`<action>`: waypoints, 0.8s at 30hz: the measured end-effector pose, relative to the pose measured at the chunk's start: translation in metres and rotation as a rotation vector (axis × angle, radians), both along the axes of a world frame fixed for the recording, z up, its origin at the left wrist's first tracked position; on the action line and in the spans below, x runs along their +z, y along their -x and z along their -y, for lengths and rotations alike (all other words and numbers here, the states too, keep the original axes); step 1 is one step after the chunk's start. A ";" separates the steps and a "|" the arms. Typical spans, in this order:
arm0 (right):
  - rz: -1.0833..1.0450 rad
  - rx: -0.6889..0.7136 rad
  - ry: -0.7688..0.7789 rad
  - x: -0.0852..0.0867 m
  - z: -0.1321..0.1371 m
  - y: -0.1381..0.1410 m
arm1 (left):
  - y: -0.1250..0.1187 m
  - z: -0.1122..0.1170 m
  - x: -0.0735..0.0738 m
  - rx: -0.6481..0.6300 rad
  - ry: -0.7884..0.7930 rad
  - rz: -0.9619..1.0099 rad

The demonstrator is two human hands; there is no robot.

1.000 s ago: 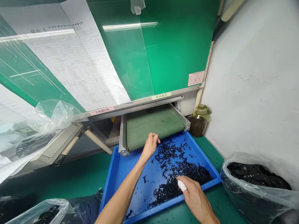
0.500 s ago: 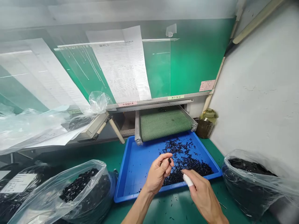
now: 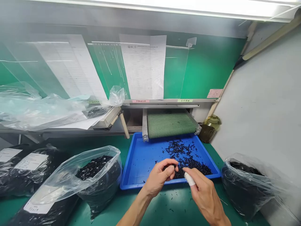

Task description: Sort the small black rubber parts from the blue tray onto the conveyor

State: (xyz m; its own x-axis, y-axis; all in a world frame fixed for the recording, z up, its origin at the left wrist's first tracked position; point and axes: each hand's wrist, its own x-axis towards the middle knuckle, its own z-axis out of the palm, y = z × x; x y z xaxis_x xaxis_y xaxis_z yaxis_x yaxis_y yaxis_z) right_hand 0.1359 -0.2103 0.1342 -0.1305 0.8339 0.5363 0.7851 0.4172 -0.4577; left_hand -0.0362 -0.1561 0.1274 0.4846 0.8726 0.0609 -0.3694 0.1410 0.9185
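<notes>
My left hand (image 3: pixel 160 176) is curled above the front of a blue tray (image 3: pixel 138 185), its thumb and fingers pinched on a small black part (image 3: pixel 174 166). Just to the right, my right hand (image 3: pixel 203 191) has its thumb and index finger close together. A white wrap (image 3: pixel 189 179) covers one of its digits. Whatever may be between those fingertips is too small or hidden to make out. Beneath both hands, many small black pieces (image 3: pixel 195 166) lie loose in the tray, thickest at its front right.
A green ribbed conveyor belt (image 3: pixel 171 125) ends over the tray's back. Open clear bags of black parts stand left (image 3: pixel 101 175) and right (image 3: pixel 244 188). Labelled bags (image 3: pixel 33 169) lie farther left. A yellowish jar (image 3: pixel 210 128) stands by the wall. Stray pieces dot the green tabletop (image 3: pixel 174 210).
The view has shifted, so the bags on the left show more fully. Both hands stay close together over the tray's front; the left fingers have turned and cover more of the black part.
</notes>
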 end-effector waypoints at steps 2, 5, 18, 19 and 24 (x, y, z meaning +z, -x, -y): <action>0.002 0.017 0.004 0.001 0.001 0.003 | 0.004 0.003 -0.002 -0.001 -0.007 0.012; 0.005 0.037 0.002 0.004 0.003 0.007 | 0.008 0.007 -0.004 0.011 0.009 0.052; 0.100 0.117 -0.004 0.010 0.006 0.014 | 0.020 0.014 -0.002 -0.018 0.053 0.048; 0.116 0.125 -0.001 0.010 0.006 0.014 | 0.020 0.014 -0.002 -0.013 0.057 0.038; 0.217 0.143 -0.015 0.012 0.005 0.017 | 0.021 0.015 0.000 -0.005 0.066 -0.030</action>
State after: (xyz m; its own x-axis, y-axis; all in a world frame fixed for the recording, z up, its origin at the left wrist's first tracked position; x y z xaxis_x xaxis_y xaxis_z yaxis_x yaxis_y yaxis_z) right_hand 0.1189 -0.2154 0.1458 -0.3600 0.7908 0.4950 0.7969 0.5365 -0.2775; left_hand -0.0570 -0.1712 0.1276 0.4897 0.8718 -0.0111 -0.3411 0.2032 0.9178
